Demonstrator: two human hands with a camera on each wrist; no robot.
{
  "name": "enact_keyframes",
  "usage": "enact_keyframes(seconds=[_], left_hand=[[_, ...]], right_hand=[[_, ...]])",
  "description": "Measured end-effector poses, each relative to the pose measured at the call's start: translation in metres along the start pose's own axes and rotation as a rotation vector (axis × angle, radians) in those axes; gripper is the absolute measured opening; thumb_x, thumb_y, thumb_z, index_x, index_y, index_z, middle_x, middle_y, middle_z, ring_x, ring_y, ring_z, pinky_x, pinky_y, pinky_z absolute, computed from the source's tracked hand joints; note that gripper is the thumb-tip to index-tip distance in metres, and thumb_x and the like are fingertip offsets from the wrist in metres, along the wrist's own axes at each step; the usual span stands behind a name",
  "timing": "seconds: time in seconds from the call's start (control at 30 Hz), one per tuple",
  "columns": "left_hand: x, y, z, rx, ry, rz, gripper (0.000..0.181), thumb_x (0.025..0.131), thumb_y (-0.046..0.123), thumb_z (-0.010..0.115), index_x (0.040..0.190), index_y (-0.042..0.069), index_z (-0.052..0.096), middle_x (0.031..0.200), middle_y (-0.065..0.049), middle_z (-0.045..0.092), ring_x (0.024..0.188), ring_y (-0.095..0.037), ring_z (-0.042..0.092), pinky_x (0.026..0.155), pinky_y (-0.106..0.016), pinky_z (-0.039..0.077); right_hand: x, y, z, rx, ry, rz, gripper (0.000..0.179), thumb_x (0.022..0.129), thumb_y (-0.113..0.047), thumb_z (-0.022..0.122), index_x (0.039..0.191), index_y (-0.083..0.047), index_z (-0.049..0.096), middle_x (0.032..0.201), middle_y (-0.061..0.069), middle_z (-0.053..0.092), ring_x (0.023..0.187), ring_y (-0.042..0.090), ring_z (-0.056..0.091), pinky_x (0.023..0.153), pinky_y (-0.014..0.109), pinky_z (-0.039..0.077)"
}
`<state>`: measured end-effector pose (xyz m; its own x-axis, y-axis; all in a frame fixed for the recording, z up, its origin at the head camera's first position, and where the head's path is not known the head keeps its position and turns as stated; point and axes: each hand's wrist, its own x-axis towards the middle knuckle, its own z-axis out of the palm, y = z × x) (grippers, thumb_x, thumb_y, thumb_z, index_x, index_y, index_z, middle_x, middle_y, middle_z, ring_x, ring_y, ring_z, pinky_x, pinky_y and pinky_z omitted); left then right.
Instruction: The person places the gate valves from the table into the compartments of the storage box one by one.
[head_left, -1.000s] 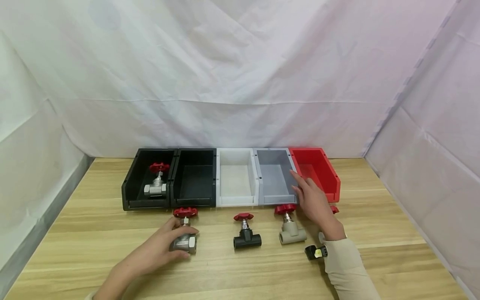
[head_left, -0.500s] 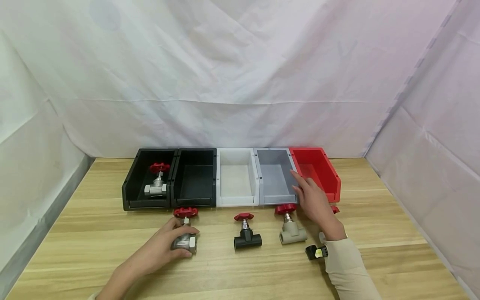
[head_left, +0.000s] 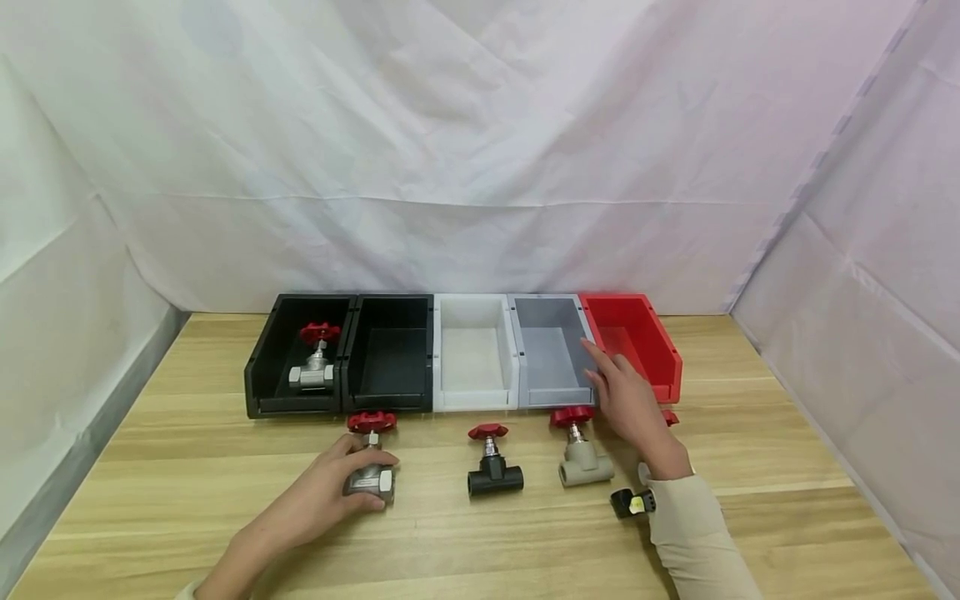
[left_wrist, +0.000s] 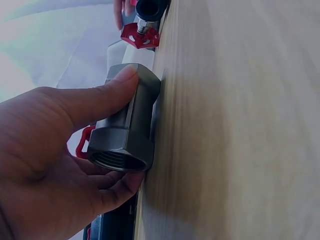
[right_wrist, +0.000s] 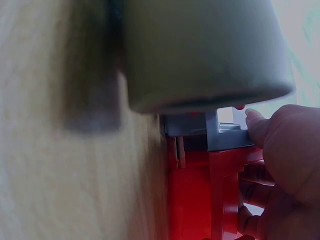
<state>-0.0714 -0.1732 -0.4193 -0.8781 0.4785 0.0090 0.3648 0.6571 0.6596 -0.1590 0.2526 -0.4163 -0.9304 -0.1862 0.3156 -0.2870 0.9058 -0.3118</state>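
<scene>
My left hand (head_left: 318,492) grips a metal valve (head_left: 369,482) with a red handwheel, just in front of the bins. In the left wrist view, the thumb lies along the steel body (left_wrist: 118,142) and the fingers go behind it; I cannot tell if it touches the table. My right hand (head_left: 633,408) is at the wall between the grey bin (head_left: 555,398) and the red bin (head_left: 667,354), index finger extended, holding nothing visible. Beneath it, a beige valve (head_left: 585,468) stands to the left, and another red handwheel (head_left: 670,418) is mostly hidden by the wrist.
A black valve (head_left: 495,477) stands mid-table. At the back, the bin row also has a left black bin (head_left: 258,383) with a metal valve (head_left: 311,373) inside, a second black bin (head_left: 386,402) and a white bin (head_left: 476,400). White cloth (head_left: 480,150) hangs behind.
</scene>
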Motion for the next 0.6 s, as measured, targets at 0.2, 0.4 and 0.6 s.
enact_keyframes(seconds=[0.2, 0.4, 0.6], left_hand=[[0.0000, -0.0019, 0.0013, -0.012, 0.033, 0.008, 0.044, 0.075, 0.029, 0.081, 0.116, 0.025, 0.067, 0.100, 0.004, 0.049, 0.085, -0.013, 0.048, 0.073, -0.028, 0.045], [-0.0004, -0.0044, 0.0029, 0.005, 0.068, 0.050, 0.044, 0.073, 0.029, 0.081, 0.115, 0.024, 0.068, 0.101, 0.005, 0.050, 0.086, -0.013, 0.048, 0.073, -0.028, 0.045], [-0.0010, -0.0040, 0.0041, 0.049, 0.086, 0.082, 0.043, 0.074, 0.027, 0.081, 0.115, 0.024, 0.069, 0.103, 0.005, 0.052, 0.089, -0.013, 0.049, 0.076, -0.032, 0.046]], right_hand=[[0.0010, -0.0001, 0.0000, 0.001, 0.004, -0.003, 0.060, 0.090, -0.014, 0.067, 0.145, -0.016, 0.044, 0.093, 0.014, 0.054, 0.067, 0.022, 0.049, 0.060, 0.036, 0.049], [0.0010, 0.0010, 0.0004, 0.000, -0.001, 0.003, 0.060, 0.090, -0.015, 0.067, 0.145, -0.016, 0.043, 0.094, 0.014, 0.054, 0.067, 0.021, 0.050, 0.060, 0.036, 0.049], [0.0001, 0.0017, 0.0007, -0.002, -0.007, 0.001, 0.060, 0.090, -0.015, 0.067, 0.145, -0.016, 0.043, 0.094, 0.014, 0.054, 0.068, 0.021, 0.049, 0.060, 0.035, 0.049]])
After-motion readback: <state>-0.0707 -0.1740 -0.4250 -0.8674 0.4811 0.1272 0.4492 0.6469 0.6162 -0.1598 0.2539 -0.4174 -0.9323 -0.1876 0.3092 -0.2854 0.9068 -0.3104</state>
